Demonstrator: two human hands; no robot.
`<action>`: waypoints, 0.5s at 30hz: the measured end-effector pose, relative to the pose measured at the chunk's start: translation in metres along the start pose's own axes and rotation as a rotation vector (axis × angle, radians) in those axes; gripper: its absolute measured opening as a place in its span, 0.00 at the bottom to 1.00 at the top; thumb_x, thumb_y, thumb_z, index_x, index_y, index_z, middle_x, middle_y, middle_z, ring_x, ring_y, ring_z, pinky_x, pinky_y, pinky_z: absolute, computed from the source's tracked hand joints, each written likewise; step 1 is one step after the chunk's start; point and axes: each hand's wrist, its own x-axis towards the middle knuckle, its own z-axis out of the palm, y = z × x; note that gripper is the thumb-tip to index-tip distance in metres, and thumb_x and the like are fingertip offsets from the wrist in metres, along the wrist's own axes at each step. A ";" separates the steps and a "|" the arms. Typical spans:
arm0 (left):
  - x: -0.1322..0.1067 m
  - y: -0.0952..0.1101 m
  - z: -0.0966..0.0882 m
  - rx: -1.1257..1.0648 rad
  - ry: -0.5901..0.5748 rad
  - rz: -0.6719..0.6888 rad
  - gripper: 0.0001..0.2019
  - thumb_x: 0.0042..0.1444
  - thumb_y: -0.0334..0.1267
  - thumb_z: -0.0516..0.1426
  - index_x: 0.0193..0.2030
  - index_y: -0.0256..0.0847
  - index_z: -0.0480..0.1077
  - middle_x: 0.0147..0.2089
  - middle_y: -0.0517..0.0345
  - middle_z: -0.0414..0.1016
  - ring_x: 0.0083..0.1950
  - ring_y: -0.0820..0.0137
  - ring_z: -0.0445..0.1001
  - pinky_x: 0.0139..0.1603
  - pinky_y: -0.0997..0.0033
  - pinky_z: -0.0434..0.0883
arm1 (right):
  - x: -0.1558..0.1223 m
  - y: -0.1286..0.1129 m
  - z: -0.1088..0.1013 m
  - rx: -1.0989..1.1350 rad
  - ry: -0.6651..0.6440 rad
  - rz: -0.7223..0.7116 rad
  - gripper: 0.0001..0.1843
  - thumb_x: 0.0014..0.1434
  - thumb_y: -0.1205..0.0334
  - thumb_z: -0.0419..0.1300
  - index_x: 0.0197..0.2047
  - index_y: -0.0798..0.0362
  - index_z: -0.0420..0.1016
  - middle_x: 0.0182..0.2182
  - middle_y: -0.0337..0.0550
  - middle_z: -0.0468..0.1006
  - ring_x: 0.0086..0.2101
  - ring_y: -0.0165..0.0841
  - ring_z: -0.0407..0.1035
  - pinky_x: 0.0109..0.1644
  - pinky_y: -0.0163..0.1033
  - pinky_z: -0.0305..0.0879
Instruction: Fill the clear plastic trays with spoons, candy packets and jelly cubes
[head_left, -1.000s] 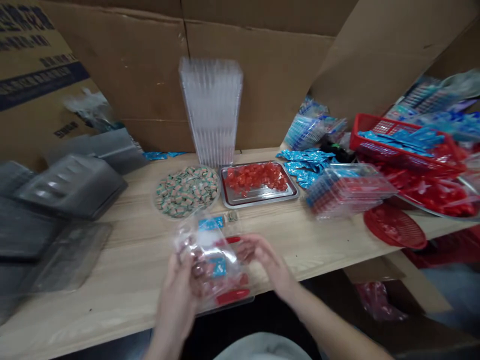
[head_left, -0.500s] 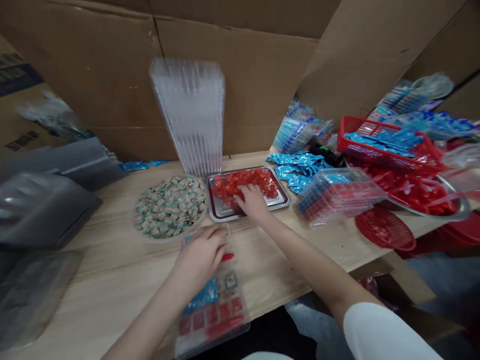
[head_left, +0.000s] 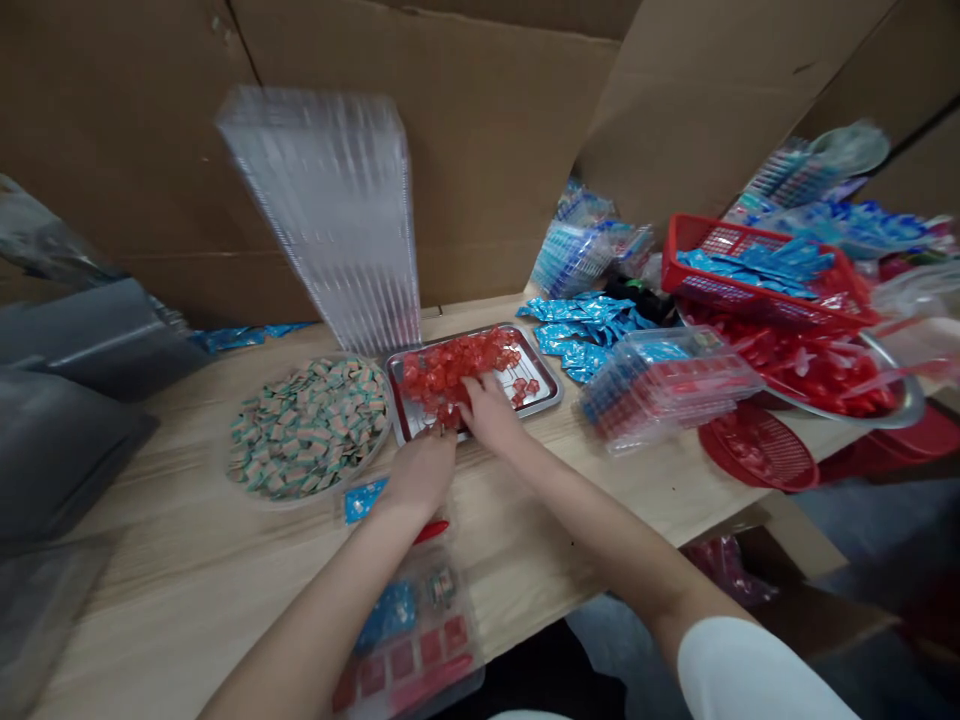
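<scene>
Both hands meet at the near edge of a metal tray (head_left: 553, 383) that lies toward twelve o'clock on the wooden table (head_left: 187, 560). The right hand (head_left: 487, 410) rests in the tray with its fingers bent down into the heap of red sweets (head_left: 450, 362); the blur hides whether they have closed on any. The left hand (head_left: 424, 468) sits just beside it at eight o'clock, knuckles up, its fingertips touching the tray's near rim and the sweets there; whether it grips something cannot be told either. A small blue packet (head_left: 364, 498) lies just beside the left hand at eight o'clock. Under the left forearm, at six o'clock by the table's edge, lies a clear plastic box (head_left: 416, 650) with compartments holding red and blue pieces. From the tray, a round plate (head_left: 247, 490) heaped with green and orange sweets (head_left: 307, 425) is at nine o'clock, touching or nearly touching the tray. A tall stack of clear plastic trays (head_left: 330, 215) leans against the cardboard wall (head_left: 495, 140) at eleven o'clock. Loose blue packets (head_left: 585, 325) lie at two o'clock, and filled clear boxes (head_left: 667, 380) at three o'clock. Farther right stand a red basket (head_left: 720, 240) of blue packets, a metal bowl (head_left: 904, 405) of red pieces, and a flat red dish (head_left: 757, 450). Grey plastic sheets (head_left: 67, 400) pile at nine o'clock, at the far left.
</scene>
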 end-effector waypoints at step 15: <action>-0.101 -0.008 0.019 -0.203 0.323 -0.016 0.22 0.59 0.27 0.48 0.61 0.36 0.57 0.61 0.45 0.64 0.62 0.63 0.62 0.61 0.59 0.62 | -0.013 0.074 -0.058 0.035 0.048 0.290 0.08 0.54 0.66 0.57 0.38 0.57 0.75 0.35 0.50 0.77 0.37 0.38 0.70 0.41 0.41 0.63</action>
